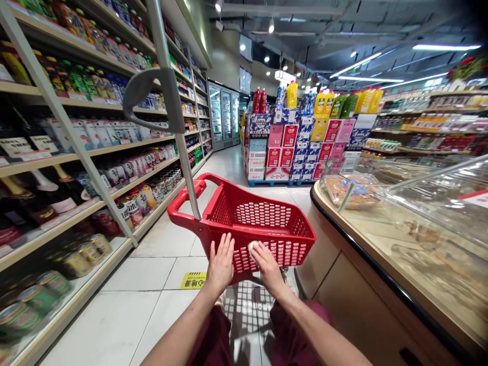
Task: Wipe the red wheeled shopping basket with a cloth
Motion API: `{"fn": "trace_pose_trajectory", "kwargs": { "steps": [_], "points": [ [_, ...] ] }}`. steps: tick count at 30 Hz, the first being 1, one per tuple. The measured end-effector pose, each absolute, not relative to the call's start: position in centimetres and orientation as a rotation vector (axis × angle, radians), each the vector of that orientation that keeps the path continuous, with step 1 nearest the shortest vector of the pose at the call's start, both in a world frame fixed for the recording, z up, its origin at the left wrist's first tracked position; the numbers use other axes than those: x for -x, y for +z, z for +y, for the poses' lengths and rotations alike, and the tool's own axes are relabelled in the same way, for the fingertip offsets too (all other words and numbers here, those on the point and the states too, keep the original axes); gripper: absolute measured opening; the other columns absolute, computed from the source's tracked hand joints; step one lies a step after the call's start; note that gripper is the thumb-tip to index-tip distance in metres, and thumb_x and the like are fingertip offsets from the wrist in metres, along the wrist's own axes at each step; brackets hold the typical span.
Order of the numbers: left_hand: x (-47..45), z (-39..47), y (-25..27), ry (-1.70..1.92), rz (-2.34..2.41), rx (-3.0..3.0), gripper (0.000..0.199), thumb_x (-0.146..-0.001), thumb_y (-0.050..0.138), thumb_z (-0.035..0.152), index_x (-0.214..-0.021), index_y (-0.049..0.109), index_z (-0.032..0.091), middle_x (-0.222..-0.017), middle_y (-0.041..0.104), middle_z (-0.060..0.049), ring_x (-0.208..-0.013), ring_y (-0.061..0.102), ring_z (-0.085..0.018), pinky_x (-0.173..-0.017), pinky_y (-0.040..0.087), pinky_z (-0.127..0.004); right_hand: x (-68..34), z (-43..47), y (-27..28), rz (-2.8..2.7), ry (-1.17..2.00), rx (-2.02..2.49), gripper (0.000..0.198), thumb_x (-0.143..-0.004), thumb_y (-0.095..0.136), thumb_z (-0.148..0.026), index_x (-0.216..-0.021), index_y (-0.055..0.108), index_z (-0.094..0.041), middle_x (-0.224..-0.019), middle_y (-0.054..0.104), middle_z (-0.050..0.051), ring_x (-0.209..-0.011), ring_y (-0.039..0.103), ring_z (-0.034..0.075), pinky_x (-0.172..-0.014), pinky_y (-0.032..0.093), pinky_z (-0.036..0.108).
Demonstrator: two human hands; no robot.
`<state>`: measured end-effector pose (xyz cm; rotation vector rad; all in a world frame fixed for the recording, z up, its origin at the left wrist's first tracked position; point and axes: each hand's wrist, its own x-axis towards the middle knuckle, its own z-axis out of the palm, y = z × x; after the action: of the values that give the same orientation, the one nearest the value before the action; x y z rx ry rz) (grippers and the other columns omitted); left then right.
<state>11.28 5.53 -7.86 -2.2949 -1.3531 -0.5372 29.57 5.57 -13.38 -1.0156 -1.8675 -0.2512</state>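
Right in front of me stands a red plastic rolling shopping basket [259, 231] with slotted sides and nothing visible inside. A metal pole with a grey grip [175, 101] rises from its left end. My left hand [221, 262] rests against the near side wall, fingers straight and flat. On the same wall, further right, my right hand [267, 264] has bent fingers pressing a small white wad [253, 247] against the slots. The wad looks like cloth or tissue, and the fingers cover most of it.
Drink shelves [95, 147] line the left side. To the right is a counter [354, 244] with a black edge and packed food. Stacked drink cartons [282, 147] stand ahead, with fridges [224, 114] behind. A yellow floor sticker [193, 280] lies on the tiles.
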Motion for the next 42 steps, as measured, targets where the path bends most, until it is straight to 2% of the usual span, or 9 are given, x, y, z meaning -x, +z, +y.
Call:
{"fn": "trace_pose_trajectory", "kwargs": {
  "steps": [3, 8, 12, 14, 19, 25, 30, 36, 42],
  "points": [
    [-10.9, 5.6, -7.6, -0.573, -1.370, 2.274, 0.061, -0.071, 0.040, 0.017, -0.131, 0.032, 0.010, -0.141, 0.029, -0.012, -0.132, 0.018, -0.023, -0.108, 0.011, -0.048, -28.8, 6.2, -12.6, -1.820, -0.254, 1.011, 0.050, -0.084, 0.034, -0.002, -0.128, 0.042, -0.024, -0.131, 0.044, 0.006, -0.127, 0.030, 0.019, -0.102, 0.033, 0.046],
    [-10.1, 5.5, -7.4, -0.586, -1.354, 2.250, 0.061, -0.072, 0.040, 0.017, -0.132, 0.031, 0.010, -0.140, 0.030, -0.011, -0.133, 0.016, -0.022, -0.109, 0.008, -0.046, -27.9, 6.1, -13.5, -1.968, -0.244, 0.977, 0.049, -0.083, 0.034, -0.002, -0.125, 0.045, -0.024, -0.121, 0.055, 0.005, -0.124, 0.036, 0.017, -0.098, 0.040, 0.041],
    [-9.3, 5.4, -7.1, -0.628, -1.348, 2.226, 0.061, -0.073, 0.040, 0.018, -0.132, 0.029, 0.008, -0.141, 0.029, -0.013, -0.133, 0.015, -0.022, -0.109, 0.003, -0.046, -26.6, 6.5, -11.6, -1.872, -0.264, 0.948, 0.050, -0.084, 0.033, -0.003, -0.128, 0.042, -0.024, -0.129, 0.047, 0.006, -0.128, 0.029, 0.019, -0.101, 0.034, 0.046],
    [-9.0, 5.4, -6.8, -0.646, -1.355, 2.221, 0.062, -0.073, 0.040, 0.017, -0.133, 0.028, 0.007, -0.141, 0.028, -0.013, -0.133, 0.015, -0.022, -0.109, 0.004, -0.046, -26.0, 7.0, -10.6, -1.846, -0.274, 0.913, 0.046, -0.085, 0.034, -0.005, -0.127, 0.043, -0.022, -0.129, 0.047, 0.007, -0.128, 0.028, 0.019, -0.102, 0.034, 0.045],
    [-7.6, 5.2, -6.6, -0.635, -1.401, 2.216, 0.063, -0.071, 0.039, 0.012, -0.133, 0.027, 0.009, -0.142, 0.025, -0.013, -0.133, 0.014, -0.022, -0.109, 0.009, -0.046, -25.2, 7.0, -11.4, -1.992, -0.291, 0.862, 0.044, -0.084, 0.036, -0.004, -0.122, 0.049, -0.020, -0.119, 0.056, 0.008, -0.124, 0.036, 0.018, -0.097, 0.041, 0.040],
    [-5.7, 5.4, -5.8, -0.703, -1.498, 2.091, 0.071, -0.071, 0.041, 0.012, -0.136, 0.013, 0.009, -0.142, 0.024, -0.015, -0.133, 0.013, -0.023, -0.108, 0.010, -0.048, -22.8, 7.5, -8.5, -1.864, -0.236, 0.848, 0.044, -0.086, 0.033, -0.005, -0.126, 0.045, -0.020, -0.129, 0.047, 0.007, -0.128, 0.028, 0.018, -0.103, 0.034, 0.044],
    [-3.9, 5.8, -5.8, -0.736, -1.563, 2.030, 0.072, -0.071, 0.040, 0.012, -0.137, 0.010, 0.010, -0.142, 0.024, -0.015, -0.133, 0.015, -0.024, -0.107, 0.012, -0.049, -21.1, 7.4, -8.7, -1.966, -0.245, 0.782, 0.038, -0.089, 0.034, -0.010, -0.122, 0.049, -0.020, -0.120, 0.056, 0.008, -0.123, 0.038, 0.017, -0.097, 0.042, 0.039],
    [-2.6, 5.8, -5.0, -0.761, -1.664, 1.977, 0.071, -0.072, 0.042, 0.014, -0.137, 0.012, 0.009, -0.143, 0.020, -0.017, -0.133, 0.012, -0.025, -0.106, 0.012, -0.051, -17.6, 8.1, -4.6, -1.876, -0.283, 0.759, 0.038, -0.089, 0.034, -0.010, -0.123, 0.048, -0.017, -0.128, 0.049, 0.007, -0.128, 0.029, 0.018, -0.104, 0.034, 0.041],
    [-1.7, 5.5, -5.3, -0.771, -1.678, 1.970, 0.073, -0.073, 0.041, 0.013, -0.137, 0.007, 0.011, -0.143, 0.021, -0.018, -0.133, 0.016, -0.026, -0.105, 0.016, -0.054, -16.7, 8.1, -7.4, -2.082, -0.329, 0.674, 0.029, -0.088, 0.043, -0.016, -0.113, 0.057, -0.019, -0.114, 0.059, 0.006, -0.120, 0.041, 0.017, -0.100, 0.040, 0.038]
  ]
}}
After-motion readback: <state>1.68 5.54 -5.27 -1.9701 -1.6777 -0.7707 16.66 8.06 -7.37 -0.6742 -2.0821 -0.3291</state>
